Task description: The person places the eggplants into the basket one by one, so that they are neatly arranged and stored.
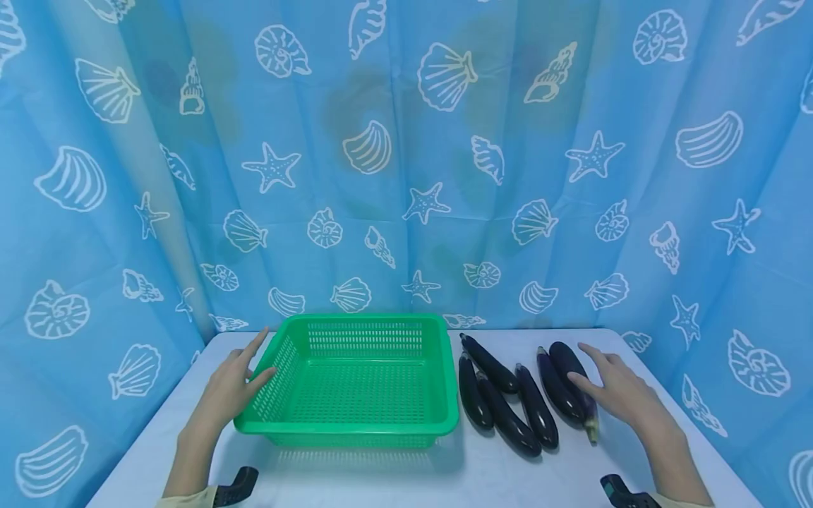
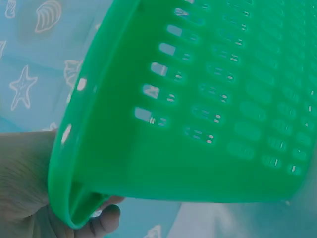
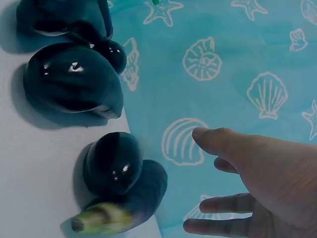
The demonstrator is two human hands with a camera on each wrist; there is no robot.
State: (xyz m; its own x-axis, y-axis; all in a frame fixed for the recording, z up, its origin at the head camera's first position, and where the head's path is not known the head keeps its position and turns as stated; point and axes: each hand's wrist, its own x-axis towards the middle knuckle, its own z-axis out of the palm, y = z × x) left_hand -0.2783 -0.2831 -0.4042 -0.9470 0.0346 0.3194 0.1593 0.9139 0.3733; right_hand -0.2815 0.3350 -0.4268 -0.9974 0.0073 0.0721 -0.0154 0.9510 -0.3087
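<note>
A green plastic basket with slotted walls stands on the table. My left hand is at its left rim, fingers loosely extended, with thumb and index finger overlapping the rim in the head view. In the left wrist view, the basket's wall hides part of that hand. Right of the basket lie several glossy dark eggplants. Farther right, two more lie side by side, one eggplant next to another with a green stem end. Close beside this pair, my right hand is spread and holds nothing.
The white table has its back edge just behind the basket. A blue curtain with white shells and starfish hangs behind and along both sides. Black wrist devices, the left device and right device, sit at the sleeves.
</note>
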